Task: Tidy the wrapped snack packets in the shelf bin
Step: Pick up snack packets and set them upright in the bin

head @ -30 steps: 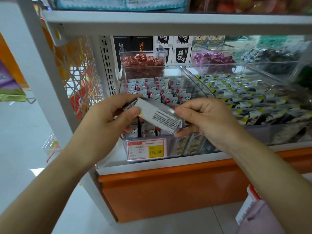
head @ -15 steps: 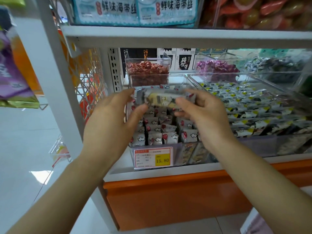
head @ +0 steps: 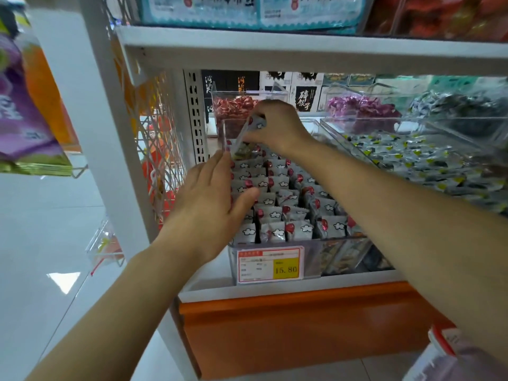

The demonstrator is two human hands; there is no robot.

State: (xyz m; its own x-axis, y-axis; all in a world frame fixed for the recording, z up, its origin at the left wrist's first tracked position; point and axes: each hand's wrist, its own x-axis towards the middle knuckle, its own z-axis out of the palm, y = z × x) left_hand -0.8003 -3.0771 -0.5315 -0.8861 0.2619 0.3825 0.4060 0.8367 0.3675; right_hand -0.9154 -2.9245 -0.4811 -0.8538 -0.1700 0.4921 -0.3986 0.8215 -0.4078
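1. Snack packets (head: 277, 185): grey-white, standing in tight rows inside the clear shelf bin (head: 313, 259), from front wall to back.
2. Right hand (head: 277, 125) at the rear-left corner. Thumb and fingers pinch a single packet (head: 245, 132), tilted, its lower end just above the back row.
3. Left hand (head: 211, 199): fingers straight, holding nothing, over the bin's left edge. Index tip near the single packet; contact unclear.
4. Red-sweet tub (head: 233, 108) just behind; neighbouring bin (head: 341, 138) just beside, on the right.
5. Shelf board (head: 302, 55) well above both hands.

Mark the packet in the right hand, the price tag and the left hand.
packet (head: 242, 136): head view, middle of its wrapper.
price tag (head: 270, 264): head view, centre of the label.
left hand (head: 211, 196): head view, back of the hand.
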